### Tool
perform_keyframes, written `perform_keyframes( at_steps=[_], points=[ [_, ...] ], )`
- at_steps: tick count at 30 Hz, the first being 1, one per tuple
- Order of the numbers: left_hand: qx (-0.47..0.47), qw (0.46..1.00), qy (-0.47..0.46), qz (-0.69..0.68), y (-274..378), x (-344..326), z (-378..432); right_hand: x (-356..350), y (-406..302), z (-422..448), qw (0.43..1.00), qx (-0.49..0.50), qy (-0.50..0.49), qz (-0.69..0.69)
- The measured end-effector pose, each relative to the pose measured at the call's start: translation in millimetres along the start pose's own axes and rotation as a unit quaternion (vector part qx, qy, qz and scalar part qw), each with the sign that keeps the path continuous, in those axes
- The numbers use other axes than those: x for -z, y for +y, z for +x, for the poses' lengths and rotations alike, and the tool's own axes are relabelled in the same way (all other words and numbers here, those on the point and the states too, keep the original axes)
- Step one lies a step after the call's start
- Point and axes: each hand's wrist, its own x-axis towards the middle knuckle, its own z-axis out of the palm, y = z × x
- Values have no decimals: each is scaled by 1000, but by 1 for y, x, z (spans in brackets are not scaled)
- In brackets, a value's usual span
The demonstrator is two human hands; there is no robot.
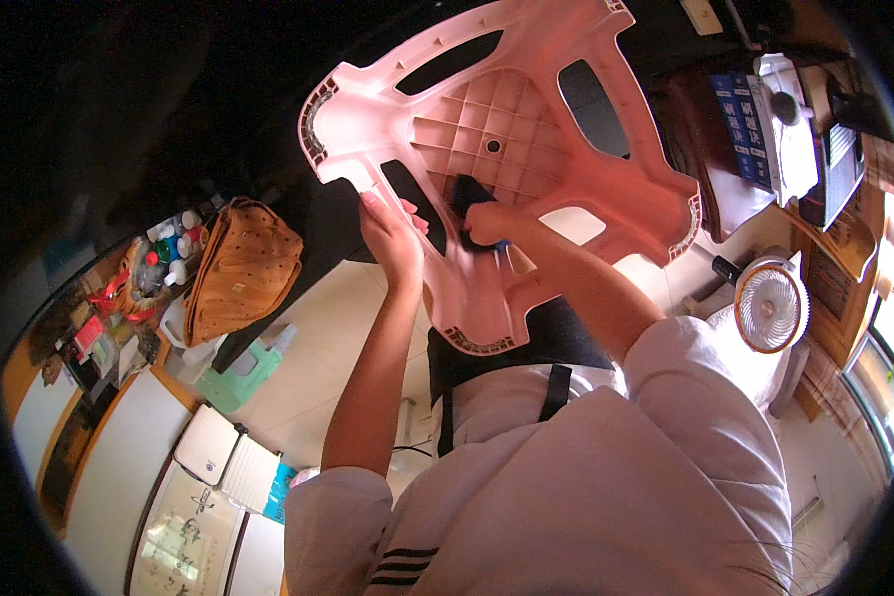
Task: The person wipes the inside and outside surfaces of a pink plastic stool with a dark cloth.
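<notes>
A pink plastic stool is turned so that its ribbed underside and hollow legs face me. My left hand grips the edge of the stool at a side opening, thumb in front and fingers reaching through. Inside the hollow, my right hand holds a dark cloth against the inner wall, near the ribs of the seat. Part of the cloth is hidden behind that hand. Dirt shows dark in the small cells at the leg ends.
To the left are a brown perforated leather-like item, several bottles and a green plastic container. A white fan stands at right, below stacked books and a laptop. Pale floor tiles lie below.
</notes>
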Motion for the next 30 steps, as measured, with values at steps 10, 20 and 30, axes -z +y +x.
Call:
perform_keyframes(
  at_steps=[10, 20, 30],
  points=[
    [-10, 1000, -5, 20, 3, 1, 2, 13, -33, -85, 995, 79, -27, 47],
    [-18, 1000, -10, 18, -2, 3, 4, 40, -51, -141, 985, 146, -86, -3],
    [-14, 1000, -4, 24, -2, 2, 5, -17, -6, -28, 993, 20, 52, -108]
  ],
)
